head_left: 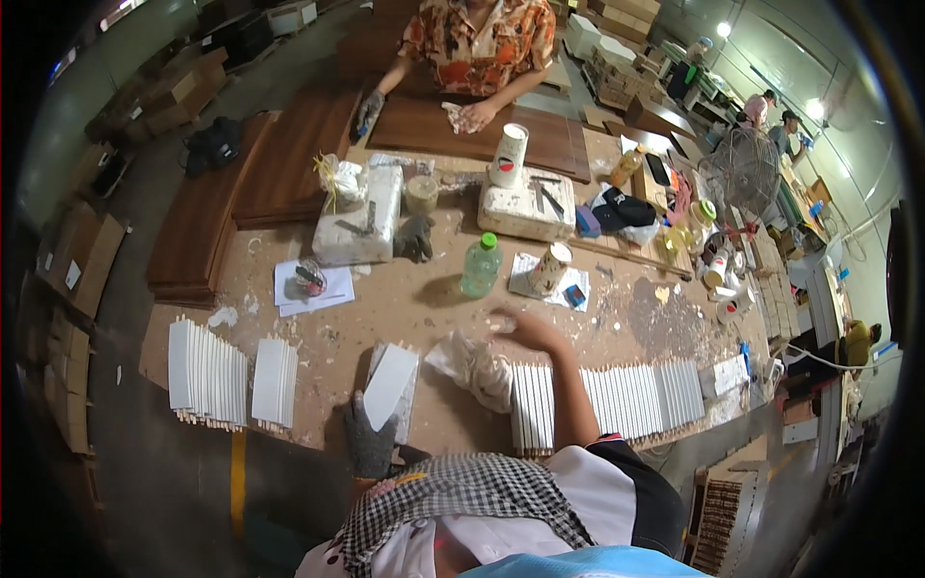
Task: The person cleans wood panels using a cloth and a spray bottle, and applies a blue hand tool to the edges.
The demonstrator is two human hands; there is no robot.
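My left hand (371, 438), in a grey glove, grips the lower end of a small white panel (390, 387) with a pointed end. Under that panel lies another pale piece (409, 416). My bare right hand (528, 330) reaches over the table, fingers apart and nothing visible in them. Just below it lies a crumpled white cloth (472, 371). Beyond my right hand stands a clear bottle with a green cap (481, 265). My right forearm passes over a long row of white strips (650, 398). Two stacks of white panels (207, 374) stand at the left.
Across the table (385, 294), a person (477, 48) wipes a brown board (424, 130) with a cloth. Paper cups (551, 268), white blocks (358, 226) and a black cap (621, 207) stand about. Brown boards (207, 217) are piled at the left; a fan (749, 173) stands right.
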